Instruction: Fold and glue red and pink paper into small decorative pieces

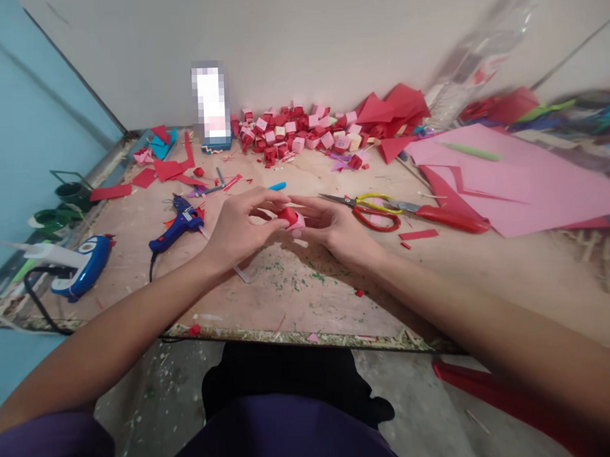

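Observation:
Both hands meet over the middle of a wooden board (287, 282). My left hand (239, 225) and my right hand (332, 226) pinch a small red and pink paper piece (290, 217) between their fingertips, just above the board. The fingers of both hands are curled around it, so part of the piece is hidden. Behind them lies a pile of several small red and pink paper cubes (302, 136).
A dark blue glue gun (177, 227) lies left of my hands, a larger blue and white glue gun (81, 266) further left. Two scissors (379, 211) rest to the right beside pink paper sheets (513, 181). Red paper scraps (167, 170) lie at the back left.

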Demonstrator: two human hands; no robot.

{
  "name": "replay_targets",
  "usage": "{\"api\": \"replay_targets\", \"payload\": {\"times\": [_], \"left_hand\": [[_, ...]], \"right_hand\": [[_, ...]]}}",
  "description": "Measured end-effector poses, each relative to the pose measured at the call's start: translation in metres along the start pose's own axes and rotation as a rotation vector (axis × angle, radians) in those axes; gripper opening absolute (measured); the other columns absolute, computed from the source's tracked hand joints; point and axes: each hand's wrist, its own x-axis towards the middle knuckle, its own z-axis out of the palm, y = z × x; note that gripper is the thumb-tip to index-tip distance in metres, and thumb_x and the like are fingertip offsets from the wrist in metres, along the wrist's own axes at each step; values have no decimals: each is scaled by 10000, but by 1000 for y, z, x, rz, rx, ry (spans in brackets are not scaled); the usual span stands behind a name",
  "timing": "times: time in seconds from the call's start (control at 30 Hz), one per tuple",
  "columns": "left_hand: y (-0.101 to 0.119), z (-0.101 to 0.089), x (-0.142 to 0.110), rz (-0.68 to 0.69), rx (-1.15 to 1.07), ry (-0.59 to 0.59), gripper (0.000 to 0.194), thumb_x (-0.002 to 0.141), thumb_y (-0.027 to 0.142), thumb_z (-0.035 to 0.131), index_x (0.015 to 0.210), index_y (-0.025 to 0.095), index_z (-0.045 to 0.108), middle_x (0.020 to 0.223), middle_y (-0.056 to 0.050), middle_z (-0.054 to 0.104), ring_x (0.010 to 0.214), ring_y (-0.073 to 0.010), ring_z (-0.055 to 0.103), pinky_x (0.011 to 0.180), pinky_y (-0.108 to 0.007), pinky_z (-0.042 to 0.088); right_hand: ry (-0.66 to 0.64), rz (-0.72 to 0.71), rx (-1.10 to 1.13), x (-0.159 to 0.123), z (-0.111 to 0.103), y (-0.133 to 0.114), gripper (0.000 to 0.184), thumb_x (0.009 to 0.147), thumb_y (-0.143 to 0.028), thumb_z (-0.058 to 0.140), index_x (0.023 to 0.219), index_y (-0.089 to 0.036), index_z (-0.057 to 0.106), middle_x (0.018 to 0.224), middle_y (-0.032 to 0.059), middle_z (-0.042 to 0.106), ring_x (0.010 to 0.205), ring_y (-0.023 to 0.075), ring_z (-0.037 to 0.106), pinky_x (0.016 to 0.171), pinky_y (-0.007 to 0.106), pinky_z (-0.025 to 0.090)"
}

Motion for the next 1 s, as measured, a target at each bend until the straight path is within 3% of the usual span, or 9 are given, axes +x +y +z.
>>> {"api": "replay_targets", "payload": {"times": [0.37, 0.6, 0.87, 1.0], "left_hand": [[3, -1, 0, 38, 93, -28, 226, 788, 194, 766, 1012, 218, 784, 1079, -65, 779, 905, -198, 732, 705, -291, 573], [4, -2, 0, 62, 137, -32, 295, 781, 157, 740, 1064, 231, 778, 1060, -54, 770, 924, -202, 730, 682, -268, 543], [1, -2, -1, 50, 140, -37, 342, 786, 140, 719, 1112, 231, 763, 1050, -49, 774, 973, -207, 730, 735, -278, 562], [1, -1, -1, 54, 136, -36, 360, 778, 115, 722, 1118, 225, 766, 1045, -48, 778, 958, -197, 727, 738, -273, 561]], "right_hand": [[-27, -27, -51, -1, 0, 1, 547, 815, -238, 802, 1348, -281, 690, 1295, 57, 752, 1129, 281, 728, 941, 465, 627], [-72, -96, -46, 2, -1, 2, 552, 833, -189, 758, 1374, -260, 676, 1416, 46, 684, 1270, 281, 668, 1080, 479, 564], [-33, -116, -112, -1, 1, 4, 517, 868, -212, 750, 1372, -310, 695, 1416, 55, 681, 1261, 304, 670, 1010, 494, 608], [-27, -119, -140, 0, -1, 3, 494, 874, -241, 758, 1363, -295, 708, 1411, 54, 684, 1284, 311, 652, 1075, 516, 567]]}}
